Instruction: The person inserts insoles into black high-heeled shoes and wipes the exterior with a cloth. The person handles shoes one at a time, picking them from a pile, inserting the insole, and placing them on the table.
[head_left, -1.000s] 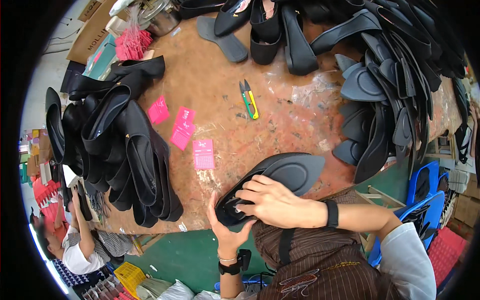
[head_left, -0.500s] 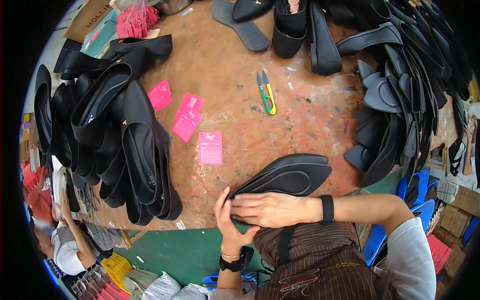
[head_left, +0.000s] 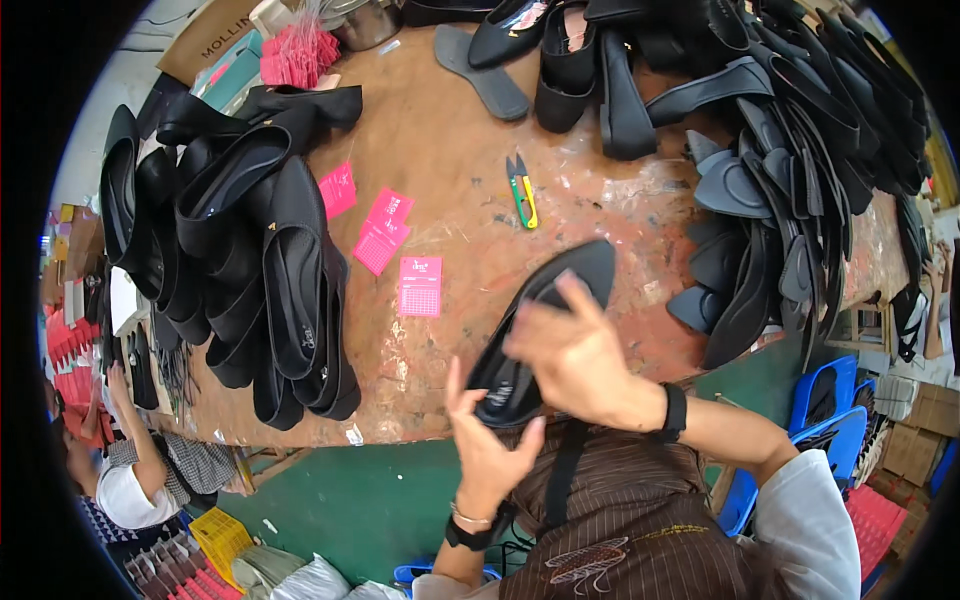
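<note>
Okay, black shoe (head_left: 512, 378) is at lower centre of the frame. Left hand (head_left: 490, 445) cups its heel, thumb and fingers spread; right hand (head_left: 580, 362), blurred, is open over it, gripping nothing visible. I'd brace the heel against twisting.

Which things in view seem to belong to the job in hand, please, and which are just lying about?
Seemingly in the job:
black shoe, held in the left hand, right hand over it
dark insoles at right, probably

Seemingly lying about:
yellow-and-green snips
pink cards
metal pot
</note>
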